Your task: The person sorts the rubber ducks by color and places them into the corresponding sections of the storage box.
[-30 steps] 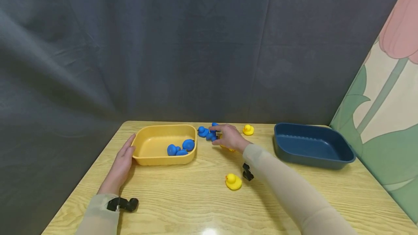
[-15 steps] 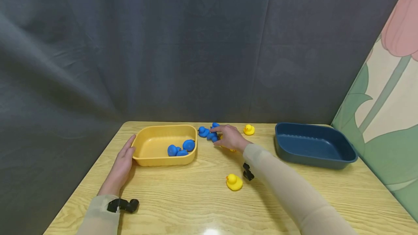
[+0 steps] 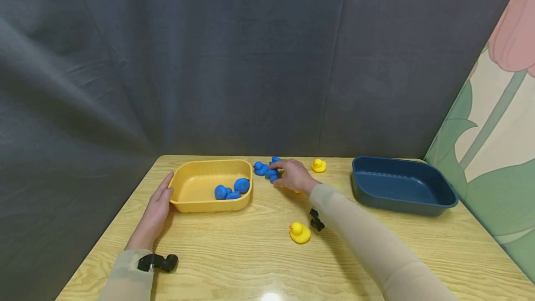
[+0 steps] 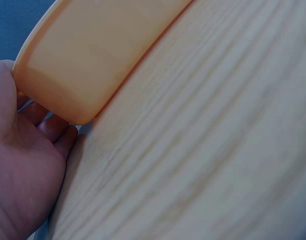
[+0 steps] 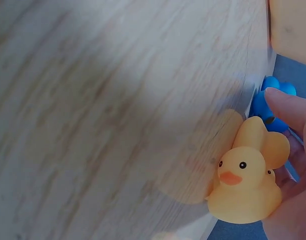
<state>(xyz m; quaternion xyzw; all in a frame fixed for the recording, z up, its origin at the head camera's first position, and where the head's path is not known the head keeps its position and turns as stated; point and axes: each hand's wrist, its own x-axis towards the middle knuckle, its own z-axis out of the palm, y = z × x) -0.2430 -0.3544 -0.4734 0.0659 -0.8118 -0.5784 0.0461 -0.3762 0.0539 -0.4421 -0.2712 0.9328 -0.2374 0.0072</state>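
My left hand (image 3: 158, 201) lies along the left end of a yellow tray (image 3: 188, 206). In the left wrist view its thumb is at the rim and its fingers reach behind the tray's end wall (image 4: 83, 65). Several blue toy ducks (image 3: 220, 192) lie inside the tray. Right of it, my right hand (image 3: 294, 176) reaches down over a cluster of blue ducks (image 3: 260, 168), thumb and forefinger spread apart. In the right wrist view the thumb overlaps a blue duck (image 5: 265, 107). Yellow rubber ducks (image 5: 243, 200) sit beneath the palm, mostly hidden in the head view.
A dark blue tray (image 3: 401, 206) stands at the right of the wooden table (image 3: 234, 264). One yellow duck (image 3: 319, 166) sits near the back edge, another yellow duck (image 3: 300, 233) in front of the right hand. A grey curtain (image 3: 251, 59) hangs behind.
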